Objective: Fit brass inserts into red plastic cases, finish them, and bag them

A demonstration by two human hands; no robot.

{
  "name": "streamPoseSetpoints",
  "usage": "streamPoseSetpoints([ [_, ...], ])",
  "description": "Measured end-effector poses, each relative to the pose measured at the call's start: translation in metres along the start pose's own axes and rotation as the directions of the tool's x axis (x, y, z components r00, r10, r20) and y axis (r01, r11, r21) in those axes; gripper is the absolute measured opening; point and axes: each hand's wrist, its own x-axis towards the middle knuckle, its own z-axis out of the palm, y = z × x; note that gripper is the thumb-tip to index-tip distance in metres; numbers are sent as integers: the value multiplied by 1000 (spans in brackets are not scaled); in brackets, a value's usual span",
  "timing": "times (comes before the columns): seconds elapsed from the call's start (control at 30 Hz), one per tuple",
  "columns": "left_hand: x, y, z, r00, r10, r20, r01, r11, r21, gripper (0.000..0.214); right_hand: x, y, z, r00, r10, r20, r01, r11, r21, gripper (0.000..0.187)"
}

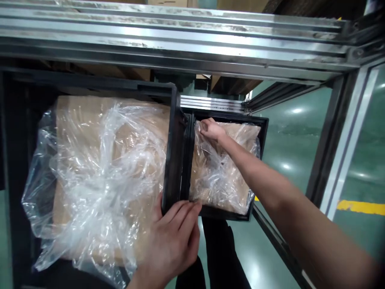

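Observation:
My left hand [176, 237] is closed over the near right corner of a large black bin [173, 160], thumb inside the wall and fingers outside. Inside that bin sits brown cardboard [78, 116] under a bunched, knotted clear plastic bag [105, 188]. Lower and to the right is a second black bin [230, 216], also holding cardboard [240, 130] and a crumpled clear plastic bag [216, 176]. My right hand [213, 130] reaches into its far left corner, fingers curled on the plastic bag's edge. Its fingertips are partly hidden.
A thick aluminium rail [180, 40] crosses above the bins. At the right an upright aluminium post [345, 144] joins it. Below are a green floor [291, 148] with a yellow stripe [361, 207] and my dark-clothed legs [222, 253]. Cardboard boxes [168, 3] stand behind the rail.

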Motion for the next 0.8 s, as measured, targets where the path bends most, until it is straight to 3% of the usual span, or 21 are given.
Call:
streamPoseSetpoints([
  [0.23,-3,-2,-3,998,-2,-60,-5,995,-102,30,12,-20,-8,994,92,57,-87,993,-82,61],
  [0.47,-7,-8,-3,997,-15,-79,1,984,-180,28,11,-34,-6,991,133,-34,-137,977,-164,49],
  [0.67,-9,-13,-3,995,-15,-102,-8,974,-228,28,18,-62,-3,993,89,-83,-108,961,-256,37],
  [0.8,-12,-15,-2,993,-20,-118,-8,974,-227,26,7,-78,-1,994,37,-105,-69,944,-322,38],
])
